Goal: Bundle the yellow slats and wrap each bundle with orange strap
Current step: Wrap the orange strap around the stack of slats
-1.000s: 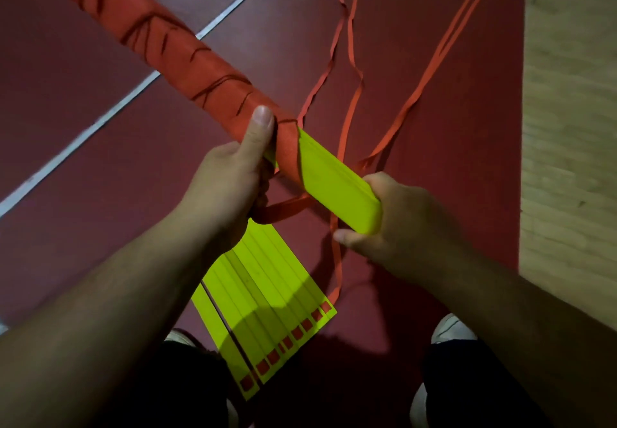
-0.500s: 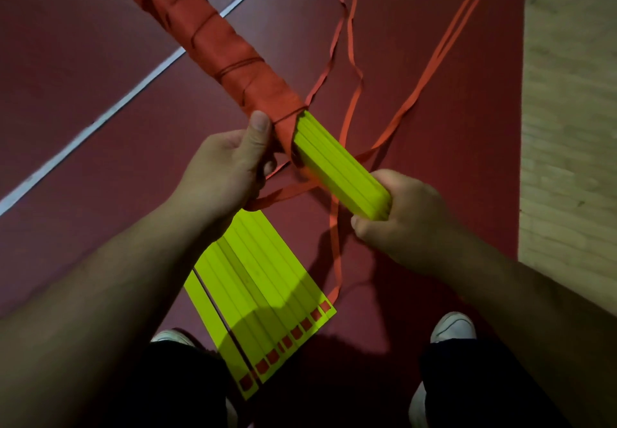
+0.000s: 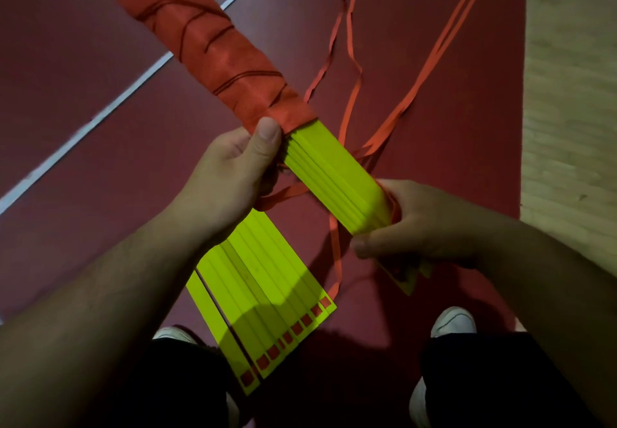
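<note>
Two hands share one long bundle (image 3: 334, 177) of yellow slats, held slantwise above the floor (image 3: 100, 127): my left hand (image 3: 230, 173) is clenched round it just where the wound orange strap (image 3: 213, 46) ends, thumb laid on the last turn, and my right hand (image 3: 424, 223) is clenched round the bare yellow end nearest me. Between the two sets of fingers the slats show bare, stacked flat on one another with their edges slightly stepped. I judge each slat thin, light, springy and smooth-faced, so the stack will want to slide and fan unless squeezed across its flat faces; a hold on the narrow edges alone would let them shuffle. The strap looks soft and limp, so I reckon it grips only while under tension; its free tails (image 3: 347, 70) trail away beyond my left fingers, and one run passes under the bundle between the hands. The best hold, I think, is right on the last turn to pin it, with the other hand at the bare end. More loose slats (image 3: 263, 294) lie side by side on the floor below my left wrist, red squares at their near ends
</note>
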Available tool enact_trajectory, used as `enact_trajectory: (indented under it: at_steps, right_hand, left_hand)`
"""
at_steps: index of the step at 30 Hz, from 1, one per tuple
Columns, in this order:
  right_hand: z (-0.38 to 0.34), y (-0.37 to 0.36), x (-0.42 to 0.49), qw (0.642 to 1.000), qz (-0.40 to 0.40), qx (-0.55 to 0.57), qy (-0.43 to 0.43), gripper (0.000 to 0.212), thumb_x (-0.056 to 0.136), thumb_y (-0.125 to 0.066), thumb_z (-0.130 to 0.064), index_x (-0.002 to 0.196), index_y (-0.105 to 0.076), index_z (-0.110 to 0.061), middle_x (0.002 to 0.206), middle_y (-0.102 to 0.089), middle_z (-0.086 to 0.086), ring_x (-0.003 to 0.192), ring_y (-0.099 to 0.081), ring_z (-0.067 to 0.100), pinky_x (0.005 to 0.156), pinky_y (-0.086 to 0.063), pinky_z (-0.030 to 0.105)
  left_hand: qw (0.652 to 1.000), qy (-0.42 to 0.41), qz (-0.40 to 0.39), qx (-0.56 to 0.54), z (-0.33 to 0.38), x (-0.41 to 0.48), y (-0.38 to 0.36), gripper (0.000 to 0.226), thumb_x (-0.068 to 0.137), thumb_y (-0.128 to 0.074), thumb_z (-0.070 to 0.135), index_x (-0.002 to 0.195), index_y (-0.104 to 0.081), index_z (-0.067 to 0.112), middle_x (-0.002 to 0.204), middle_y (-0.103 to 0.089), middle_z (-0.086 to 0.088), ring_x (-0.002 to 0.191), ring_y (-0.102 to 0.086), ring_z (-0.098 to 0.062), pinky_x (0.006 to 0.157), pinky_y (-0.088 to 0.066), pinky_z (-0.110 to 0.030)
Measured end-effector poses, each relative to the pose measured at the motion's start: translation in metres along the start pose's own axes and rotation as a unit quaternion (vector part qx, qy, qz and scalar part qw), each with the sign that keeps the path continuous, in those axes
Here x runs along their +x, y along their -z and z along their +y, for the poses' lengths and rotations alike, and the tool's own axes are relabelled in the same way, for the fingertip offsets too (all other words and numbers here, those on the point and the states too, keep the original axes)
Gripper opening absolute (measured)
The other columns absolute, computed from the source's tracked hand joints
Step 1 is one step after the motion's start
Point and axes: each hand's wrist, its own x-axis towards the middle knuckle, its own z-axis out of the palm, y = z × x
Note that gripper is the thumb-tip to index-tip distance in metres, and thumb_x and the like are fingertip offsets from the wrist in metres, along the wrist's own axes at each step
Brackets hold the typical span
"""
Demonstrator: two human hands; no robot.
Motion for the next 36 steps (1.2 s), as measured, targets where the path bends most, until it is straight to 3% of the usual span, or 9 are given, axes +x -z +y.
enact_trajectory:
  at_steps: [5,10,13,15,19,22,24,30,36]
  right_hand:
    - [0.011,-0.014,0.010,0.950,0.243,-0.182,0.075,0.024,0.070,-0.079,-0.029,0.079,-0.060,-0.021,0.062,-0.058,-0.007,0.055,-0.052,0.005,0.049,-0.036,0.010]
    - [0.019,-0.029,0.015,0.917,0.325,-0.226,0.044,0.035,0.065,-0.077,-0.044,0.085,-0.057,-0.024,0.072,-0.059,-0.007,0.067,-0.055,0.017,0.056,-0.039,0.023]
    - [0.012,-0.023,0.011,0.928,0.282,-0.229,0.082,0.042,0.067,-0.078,-0.049,0.093,-0.059,-0.022,0.074,-0.062,-0.007,0.063,-0.056,0.009,0.057,-0.042,0.022]
    - [0.005,-0.008,0.004,0.974,0.150,-0.144,0.085,0.046,0.067,-0.085,-0.045,0.098,-0.061,-0.020,0.074,-0.068,-0.005,0.061,-0.062,0.003,0.054,-0.045,0.014]
    - [-0.001,0.002,-0.007,0.988,-0.079,0.124,0.051,0.042,0.074,-0.082,-0.011,0.110,-0.061,-0.005,0.095,-0.074,0.016,0.083,-0.073,0.030,0.073,-0.060,0.039]
    - [0.000,-0.007,-0.001,0.993,0.005,0.063,0.099,0.023,0.078,-0.076,0.003,0.088,-0.061,-0.011,0.064,-0.069,-0.005,0.056,-0.062,0.004,0.054,-0.049,0.017]
    - [0.004,-0.010,0.005,0.984,0.113,-0.055,0.130,0.021,0.077,-0.080,-0.007,0.082,-0.060,-0.015,0.060,-0.063,-0.007,0.051,-0.055,0.005,0.051,-0.042,0.017]
    - [0.012,-0.021,0.013,0.948,0.246,-0.169,0.110,0.025,0.074,-0.078,-0.025,0.085,-0.059,-0.013,0.067,-0.059,-0.003,0.065,-0.054,0.010,0.053,-0.037,0.013]
    - [0.015,-0.038,0.015,0.910,0.267,-0.305,0.083,0.043,0.081,-0.069,-0.038,0.118,-0.049,-0.027,0.096,-0.066,0.001,0.091,-0.063,0.029,0.070,-0.048,0.035]
  left_hand:
    - [0.998,0.018,0.029,0.060,0.003,0.005,-0.002,0.057,0.098,-0.040,0.058,0.066,-0.055,0.013,0.054,-0.049,0.003,0.043,-0.035,-0.005,0.044,-0.026,-0.019]
    - [0.998,0.054,0.040,0.000,0.001,0.005,-0.015,0.045,0.093,-0.048,0.060,0.073,-0.053,0.020,0.060,-0.042,0.003,0.047,-0.029,-0.008,0.048,-0.017,-0.026]
    - [0.998,0.034,0.038,-0.028,0.003,0.004,-0.010,0.038,0.093,-0.051,0.052,0.074,-0.049,0.019,0.056,-0.036,0.009,0.047,-0.026,-0.007,0.046,-0.017,-0.026]
    - [0.998,0.014,0.016,-0.051,0.005,0.003,-0.005,0.032,0.096,-0.047,0.042,0.074,-0.048,0.019,0.055,-0.036,0.010,0.047,-0.026,-0.007,0.046,-0.019,-0.026]
    - [0.996,-0.020,-0.028,-0.084,0.010,0.000,-0.003,0.040,0.088,-0.064,0.052,0.077,-0.047,0.017,0.057,-0.041,0.011,0.049,-0.031,-0.007,0.050,-0.019,-0.029]
    - [0.999,-0.022,-0.018,-0.030,0.011,0.003,-0.004,0.039,0.093,-0.057,0.053,0.075,-0.051,0.019,0.058,-0.043,0.010,0.050,-0.032,-0.006,0.050,-0.020,-0.027]
    - [1.000,-0.005,-0.002,0.011,0.011,0.008,-0.002,0.040,0.090,-0.051,0.055,0.068,-0.059,0.023,0.058,-0.046,0.009,0.049,-0.033,-0.005,0.047,-0.023,-0.021]
    - [0.995,0.057,0.008,0.079,0.009,0.010,-0.004,0.052,0.095,-0.049,0.055,0.077,-0.061,0.008,0.070,-0.055,-0.007,0.054,-0.037,-0.014,0.053,-0.028,-0.027]
    - [0.982,0.130,0.088,0.100,-0.003,0.007,-0.012,0.093,0.066,-0.054,0.085,0.092,-0.071,-0.002,0.071,-0.064,-0.011,0.062,-0.055,-0.016,0.066,-0.040,-0.037]
